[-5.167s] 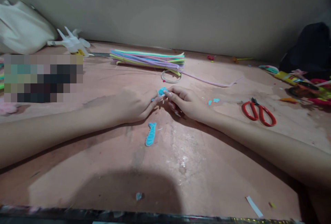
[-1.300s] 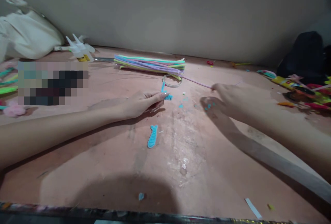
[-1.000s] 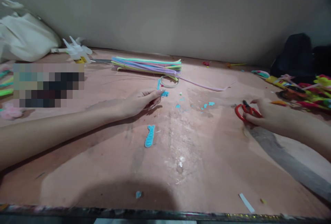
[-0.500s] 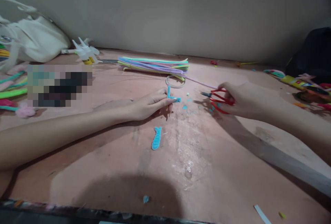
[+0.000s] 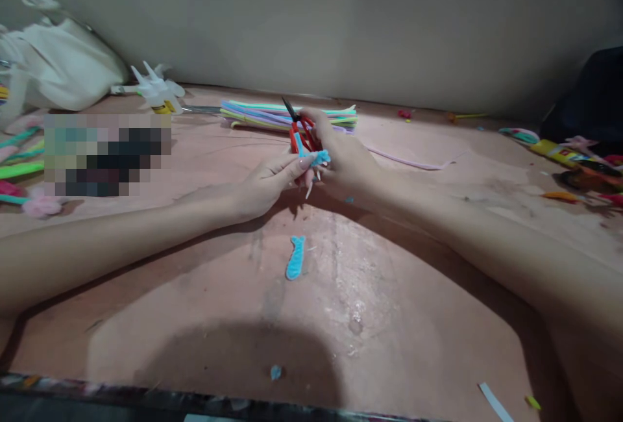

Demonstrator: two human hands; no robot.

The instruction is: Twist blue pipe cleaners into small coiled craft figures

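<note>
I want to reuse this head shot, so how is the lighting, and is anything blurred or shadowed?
Head view: dim, warm light; a broad shadow on the table near the bottom edge; a pixelated block at left; the right hand with the scissors and the left hand look slightly soft.

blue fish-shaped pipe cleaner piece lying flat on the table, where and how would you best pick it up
Probably pinch the flat blue fish-shaped pipe cleaner piece across its narrow waist just below the forked tail, coming straight down from above. It lies flat on the pinkish wooden table, long axis toward the wall, with bare surface on both sides for fingertips.
</note>
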